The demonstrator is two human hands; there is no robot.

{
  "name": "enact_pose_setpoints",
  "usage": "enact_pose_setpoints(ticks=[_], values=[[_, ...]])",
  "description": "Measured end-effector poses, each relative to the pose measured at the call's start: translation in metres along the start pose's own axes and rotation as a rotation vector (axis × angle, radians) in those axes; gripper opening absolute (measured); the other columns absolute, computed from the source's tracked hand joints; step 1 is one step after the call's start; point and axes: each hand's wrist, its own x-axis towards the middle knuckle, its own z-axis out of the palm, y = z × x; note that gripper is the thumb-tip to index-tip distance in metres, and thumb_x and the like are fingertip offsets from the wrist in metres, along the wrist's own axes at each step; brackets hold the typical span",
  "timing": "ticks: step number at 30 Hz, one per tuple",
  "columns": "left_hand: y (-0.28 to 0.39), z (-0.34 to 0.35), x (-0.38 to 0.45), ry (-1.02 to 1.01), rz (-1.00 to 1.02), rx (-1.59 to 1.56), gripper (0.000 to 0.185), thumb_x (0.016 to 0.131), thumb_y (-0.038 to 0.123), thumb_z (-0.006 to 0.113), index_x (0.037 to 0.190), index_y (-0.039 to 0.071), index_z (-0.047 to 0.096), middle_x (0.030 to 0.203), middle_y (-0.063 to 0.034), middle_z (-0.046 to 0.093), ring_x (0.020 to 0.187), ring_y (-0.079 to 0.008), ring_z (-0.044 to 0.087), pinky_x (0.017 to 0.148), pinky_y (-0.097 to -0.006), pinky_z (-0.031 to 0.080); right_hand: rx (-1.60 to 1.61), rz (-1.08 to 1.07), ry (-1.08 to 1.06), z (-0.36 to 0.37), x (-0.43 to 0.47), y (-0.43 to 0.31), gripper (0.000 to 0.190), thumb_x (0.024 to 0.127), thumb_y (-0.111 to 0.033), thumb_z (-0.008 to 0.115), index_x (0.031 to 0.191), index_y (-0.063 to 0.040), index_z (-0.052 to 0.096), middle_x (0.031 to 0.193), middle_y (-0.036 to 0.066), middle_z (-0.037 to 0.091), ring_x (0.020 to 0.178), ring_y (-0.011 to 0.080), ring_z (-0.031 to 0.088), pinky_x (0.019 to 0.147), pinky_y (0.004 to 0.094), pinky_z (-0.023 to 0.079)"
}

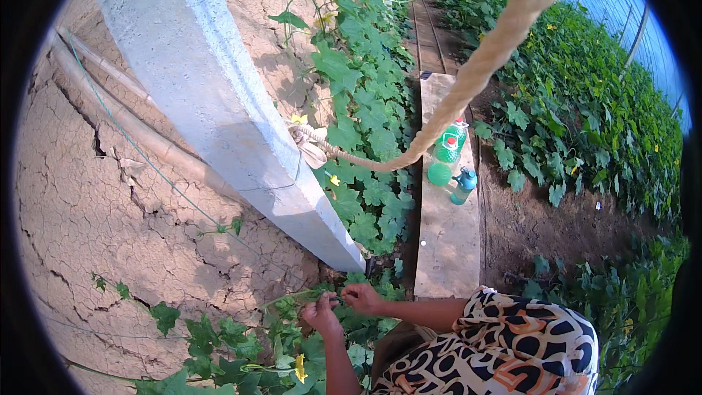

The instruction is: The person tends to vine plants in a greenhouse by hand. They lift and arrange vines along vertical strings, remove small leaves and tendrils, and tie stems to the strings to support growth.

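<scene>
My left hand (322, 318) is low in the head view, its fingers pinched on the thin end of a green vine shoot (296, 292). Just to its right, a small gap away, is my right hand (362, 299) with curled fingers. Whether anything thin sits between those fingers is too small to tell. Lobed leaves (285, 307) of the climbing plant surround both hands, and a yellow flower (300, 368) opens below them. A thin green string (164, 167) slants down across the earth wall toward the hands.
A concrete post (219, 99) leans against the cracked earth wall (71, 219). Thick rope (482, 60) crosses overhead from a tie (310, 148) on the post. A plank (439, 230) carries green-tinted jugs (449, 145) and a blue-capped bottle (464, 186). Dense vines (592, 99) grow on the right.
</scene>
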Motion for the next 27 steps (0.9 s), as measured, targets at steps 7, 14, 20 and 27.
enact_pose_setpoints(ticks=[7,14,20,27], values=[[0.013,-0.011,-0.024,-0.088,0.212,0.446,0.034,0.073,0.0,0.06,0.105,-0.002,0.052,0.107,-0.016,0.052,0.083,-0.0237,0.058,0.067,-0.0282,0.049,0.321,0.175,0.296,-0.053,0.039,0.005,0.013,0.09,-0.016,0.045,0.089,-0.004,0.05,0.067,0.002,0.05,0.046,0.0059,0.041,0.041,0.0214,0.034],[0.005,-0.091,-0.096,0.362,-0.016,0.13,0.018,0.077,-0.002,0.053,0.094,-0.003,0.057,0.087,-0.0081,0.059,0.079,-0.0152,0.059,0.065,-0.0256,0.049,0.149,0.217,0.039,-0.093,0.022,0.039,0.011,0.089,-0.012,0.043,0.087,-0.005,0.051,0.068,0.001,0.05,0.046,0.006,0.04,0.04,0.0206,0.032],[0.009,-0.131,-0.113,0.866,0.062,0.109,0.017,0.079,0.0,0.047,0.09,-0.007,0.057,0.082,-0.0107,0.06,0.073,-0.0193,0.06,0.06,-0.0271,0.05,-0.02,0.068,-0.581,-0.043,-0.006,0.021,0.01,0.086,-0.006,0.044,0.089,0.0,0.052,0.071,0.004,0.054,0.052,0.0077,0.047,0.047,0.0222,0.039],[0.038,-0.138,-0.093,0.848,0.232,0.234,0.023,0.078,0.002,0.048,0.098,-0.005,0.057,0.091,-0.0113,0.061,0.086,-0.018,0.057,0.077,-0.0281,0.046,-0.155,0.048,-0.925,-0.01,-0.006,-0.001,0.013,0.081,-0.009,0.049,0.089,-0.001,0.056,0.072,0.01,0.059,0.064,0.0172,0.056,0.057,0.0286,0.043]])
